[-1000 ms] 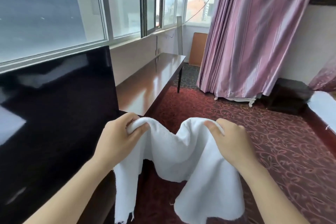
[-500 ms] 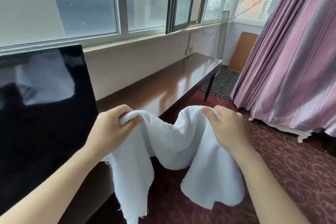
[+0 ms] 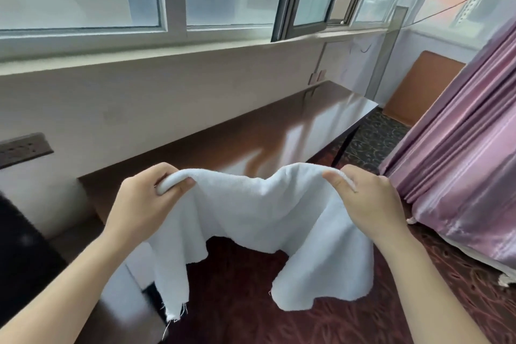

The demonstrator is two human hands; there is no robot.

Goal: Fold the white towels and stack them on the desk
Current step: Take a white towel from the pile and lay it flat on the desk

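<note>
My left hand (image 3: 145, 201) and right hand (image 3: 368, 201) each pinch the white towel's (image 3: 262, 212) top edge above the desk (image 3: 279, 134).

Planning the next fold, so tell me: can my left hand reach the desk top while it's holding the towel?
Probably yes. The left hand pinches the towel just in front of the desk, and nothing stands between them, though the towel fills its grip.

Open room ahead, sides hemmed.
Ahead of left hand (image 3: 142, 204) and right hand (image 3: 371, 204) the table (image 3: 251, 131) lies open, wall (image 3: 139, 103) beyond; curtain (image 3: 460, 162) near right, dark panel (image 3: 19, 260) left, towel (image 3: 265, 204) hanging between.
</note>
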